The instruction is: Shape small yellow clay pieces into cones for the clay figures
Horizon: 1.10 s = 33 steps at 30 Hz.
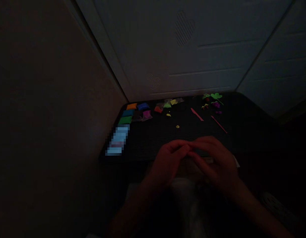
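Observation:
In dim light, my left hand (167,162) and my right hand (217,158) meet at the fingertips over the near edge of the dark table (148,142). Fingers of both are closed in a pinch; whatever lies between them is hidden or too small to make out. Just beyond the hands is a small round yellow piece (177,127). Farther back lies a small yellow lump (168,115). A pink plastic knife (196,114) and a thin pink stick (219,124) rest to the right.
Several coloured packets, among them an orange packet (131,106) and a green packet (125,120), lie at the back left. A lit, blurred screen (118,140) is by the left edge. Small purple pieces (216,104) and a green flower shape (216,96) sit back right. A pale panelled surface (153,49) rises behind.

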### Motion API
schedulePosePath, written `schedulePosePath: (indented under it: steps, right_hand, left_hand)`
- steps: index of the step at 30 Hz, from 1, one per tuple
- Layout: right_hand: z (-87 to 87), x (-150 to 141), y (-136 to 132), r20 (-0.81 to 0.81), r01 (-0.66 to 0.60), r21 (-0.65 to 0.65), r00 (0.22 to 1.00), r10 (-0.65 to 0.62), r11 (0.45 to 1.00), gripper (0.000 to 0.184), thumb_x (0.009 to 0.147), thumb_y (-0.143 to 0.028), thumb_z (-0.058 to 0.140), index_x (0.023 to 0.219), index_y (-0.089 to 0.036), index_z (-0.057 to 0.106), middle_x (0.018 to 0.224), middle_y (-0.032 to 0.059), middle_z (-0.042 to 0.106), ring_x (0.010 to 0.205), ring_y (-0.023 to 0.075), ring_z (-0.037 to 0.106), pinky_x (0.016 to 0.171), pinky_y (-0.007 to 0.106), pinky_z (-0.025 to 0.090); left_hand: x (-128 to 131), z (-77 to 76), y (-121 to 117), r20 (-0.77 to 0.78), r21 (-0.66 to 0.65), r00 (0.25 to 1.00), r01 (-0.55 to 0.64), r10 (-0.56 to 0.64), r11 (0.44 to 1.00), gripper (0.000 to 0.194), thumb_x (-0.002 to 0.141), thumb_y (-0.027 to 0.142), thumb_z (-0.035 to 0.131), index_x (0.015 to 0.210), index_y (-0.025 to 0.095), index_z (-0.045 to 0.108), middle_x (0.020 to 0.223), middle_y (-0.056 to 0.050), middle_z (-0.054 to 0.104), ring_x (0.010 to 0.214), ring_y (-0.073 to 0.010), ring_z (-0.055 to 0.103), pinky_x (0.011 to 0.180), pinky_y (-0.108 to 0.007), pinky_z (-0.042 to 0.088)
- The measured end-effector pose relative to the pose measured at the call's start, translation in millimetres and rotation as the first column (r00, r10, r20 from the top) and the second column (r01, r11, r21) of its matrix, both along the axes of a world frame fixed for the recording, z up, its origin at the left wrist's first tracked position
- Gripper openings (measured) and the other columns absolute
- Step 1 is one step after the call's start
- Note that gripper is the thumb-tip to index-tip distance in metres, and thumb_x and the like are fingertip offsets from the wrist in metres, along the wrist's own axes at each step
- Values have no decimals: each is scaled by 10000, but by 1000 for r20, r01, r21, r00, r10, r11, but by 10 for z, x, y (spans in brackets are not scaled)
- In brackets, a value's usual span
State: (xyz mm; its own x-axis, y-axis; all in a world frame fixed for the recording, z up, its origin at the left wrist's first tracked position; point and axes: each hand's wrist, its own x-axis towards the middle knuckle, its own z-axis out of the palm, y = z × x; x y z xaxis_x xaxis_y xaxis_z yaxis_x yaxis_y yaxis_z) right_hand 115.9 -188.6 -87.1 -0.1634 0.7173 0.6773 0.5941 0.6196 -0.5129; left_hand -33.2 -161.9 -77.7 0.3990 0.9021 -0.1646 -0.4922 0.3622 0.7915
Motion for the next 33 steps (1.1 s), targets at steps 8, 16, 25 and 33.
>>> schedulePosePath:
  steps: [8, 16, 25, 33]
  right_hand:
    - [-146, 125, 621, -25, 98, -187, 994, -105, 977, 134, 859, -285, 565, 934, -222, 655, 924, 30, 671, 890, 171, 619, 818, 322, 482]
    - [-627, 393, 1450, 233, 215, -461, 966, -116, 861, 140, 822, -239, 577, 902, -187, 679, 913, 59, 691, 822, 193, 643, 761, 345, 500]
    - [-852, 428, 1520, 264, 191, -490, 962, -64, 850, 238, 888, -337, 543, 1029, -154, 601, 1046, 57, 627, 921, 168, 609, 823, 390, 506]
    - [-375, 352, 1132, -50, 133, -318, 986, -157, 939, 248, 889, -340, 491, 1038, -181, 609, 1063, 90, 636, 994, 206, 605, 884, 385, 484]
  left_hand:
    - [25, -218, 727, -457, 268, 889, 160, -21, 950, 339, 845, 439, 528, 951, 150, 672, 994, -87, 681, 904, -163, 624, 805, -298, 472]
    - [-218, -328, 2149, -893, 437, 172, 102, 417, 894, 465, 730, 335, 701, 1109, 94, 582, 1253, -205, 555, 1282, -364, 391, 1046, -513, 287]
    - [-249, -308, 2364, -902, 409, 171, 40, 397, 912, 320, 868, 323, 553, 1138, 151, 561, 1188, -96, 572, 1057, -225, 569, 892, -455, 482]
    - [-355, 125, 1308, -662, 523, 656, 57, 363, 850, 367, 867, 442, 462, 1018, 142, 610, 945, -77, 695, 846, -179, 658, 712, -302, 541]
